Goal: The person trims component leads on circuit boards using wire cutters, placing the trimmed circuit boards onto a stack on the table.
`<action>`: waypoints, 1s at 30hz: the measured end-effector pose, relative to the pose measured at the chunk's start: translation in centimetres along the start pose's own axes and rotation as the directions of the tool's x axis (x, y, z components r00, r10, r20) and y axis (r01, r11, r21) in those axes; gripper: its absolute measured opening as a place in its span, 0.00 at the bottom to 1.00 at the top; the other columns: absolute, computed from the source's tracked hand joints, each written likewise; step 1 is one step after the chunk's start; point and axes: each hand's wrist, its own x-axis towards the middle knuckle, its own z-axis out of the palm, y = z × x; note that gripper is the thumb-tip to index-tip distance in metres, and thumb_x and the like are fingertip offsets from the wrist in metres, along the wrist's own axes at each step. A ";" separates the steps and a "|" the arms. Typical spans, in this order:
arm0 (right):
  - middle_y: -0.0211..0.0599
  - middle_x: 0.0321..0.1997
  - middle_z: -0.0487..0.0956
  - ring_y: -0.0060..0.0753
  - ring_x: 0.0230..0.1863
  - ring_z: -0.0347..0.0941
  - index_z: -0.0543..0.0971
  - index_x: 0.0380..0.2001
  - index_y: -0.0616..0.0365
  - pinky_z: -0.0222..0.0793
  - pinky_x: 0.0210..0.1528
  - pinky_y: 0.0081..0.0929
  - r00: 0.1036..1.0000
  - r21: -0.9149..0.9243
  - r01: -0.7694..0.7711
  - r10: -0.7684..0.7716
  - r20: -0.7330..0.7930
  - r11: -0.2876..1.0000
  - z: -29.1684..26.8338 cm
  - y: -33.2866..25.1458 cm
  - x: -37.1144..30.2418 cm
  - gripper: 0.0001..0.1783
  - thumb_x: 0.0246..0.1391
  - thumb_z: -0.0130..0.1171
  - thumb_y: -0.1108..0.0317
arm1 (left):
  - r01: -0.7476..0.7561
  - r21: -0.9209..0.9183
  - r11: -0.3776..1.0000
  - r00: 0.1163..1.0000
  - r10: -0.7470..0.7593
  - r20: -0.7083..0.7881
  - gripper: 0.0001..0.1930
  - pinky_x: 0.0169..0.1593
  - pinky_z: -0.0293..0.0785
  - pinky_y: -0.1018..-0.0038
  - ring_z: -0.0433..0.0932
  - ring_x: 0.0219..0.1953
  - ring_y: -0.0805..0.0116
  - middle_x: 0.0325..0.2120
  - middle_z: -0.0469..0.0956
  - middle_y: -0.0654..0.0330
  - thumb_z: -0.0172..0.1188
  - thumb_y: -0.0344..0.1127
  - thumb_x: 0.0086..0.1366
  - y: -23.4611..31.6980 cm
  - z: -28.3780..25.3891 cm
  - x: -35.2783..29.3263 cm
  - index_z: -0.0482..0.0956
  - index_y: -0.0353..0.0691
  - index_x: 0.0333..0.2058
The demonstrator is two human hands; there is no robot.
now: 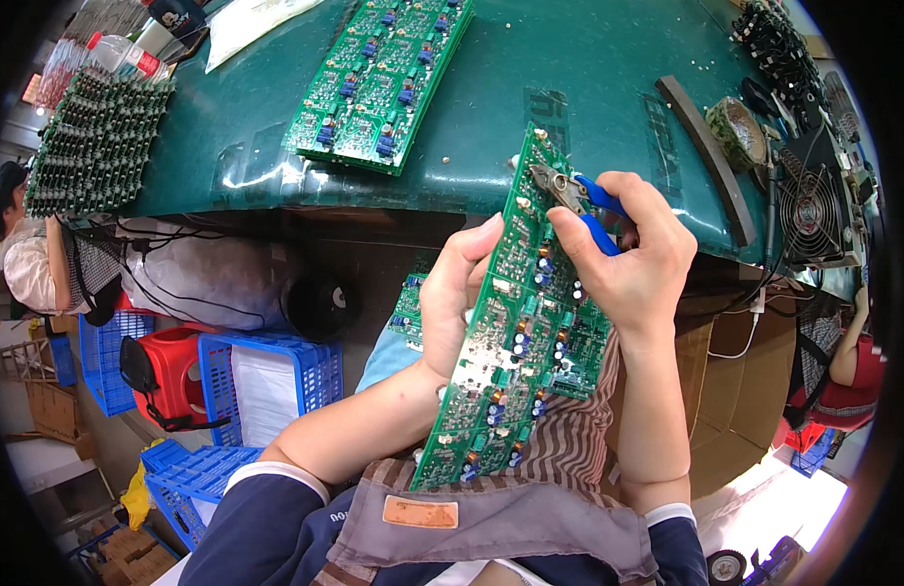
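The right hand (635, 262) grasps a pair of blue-handled cutters (567, 189), thumb on one side and fingers curled round the other, with the two handles spread apart. The metal head of the cutters lies over the upper end of a long green circuit board (491, 347); whether the blades touch a part there, I cannot tell. The left hand (454, 305) grips that board by its left edge, the thumb pointing up along it. The board is held tilted in front of the person's body, its upper end overlapping the near edge of the desk (608, 88) in view and its lower end in front of a brown-and-grey striped apron (579, 439). Blue, orange and silver-topped components stand in rows on its face. Another green board (581, 359) shows behind its right side, and a further piece (407, 311) shows left of the left hand.

On the desk, beyond the hands, lies a stack of similar boards (378, 88). At the far left are densely packed rows of boards (95, 146) near a plastic bottle (129, 57); to the right are a dark curved strip (708, 161) and a round fan (813, 207).
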 end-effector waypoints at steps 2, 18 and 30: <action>0.36 0.26 0.77 0.41 0.27 0.76 0.79 0.32 0.57 0.72 0.30 0.34 0.996 0.019 0.070 -0.069 -0.051 0.997 0.3 0.4 -0.1 0.25 0.39 0.78 0.52 | 0.002 -0.007 1.000 1.000 -0.002 0.010 0.22 0.35 0.82 0.73 0.83 0.31 0.69 0.33 0.83 0.58 0.50 0.52 0.69 0.0 0.1 0.0 0.79 0.38 0.45; 0.37 0.27 0.77 0.33 0.25 0.74 0.79 0.33 0.59 0.72 0.29 0.28 1.000 0.047 -0.019 0.019 -0.014 0.999 -1.4 0.0 -1.1 0.23 0.38 0.79 0.57 | -0.056 0.193 0.980 0.987 0.025 0.159 0.31 0.47 0.77 0.69 0.78 0.41 0.69 0.43 0.78 0.59 0.57 0.52 0.65 1.4 0.7 -0.7 0.70 0.35 0.58; 0.42 0.36 0.77 0.48 0.39 0.73 0.74 0.37 0.58 0.68 0.41 0.40 0.861 -0.292 -0.351 0.429 0.272 0.890 -4.7 3.1 -9.9 0.27 0.40 0.77 0.54 | -0.139 0.801 -0.582 0.660 0.549 0.514 0.35 0.51 0.76 0.72 0.82 0.44 0.64 0.42 0.84 0.51 0.75 0.49 0.47 16.8 9.4 6.4 0.78 0.33 0.51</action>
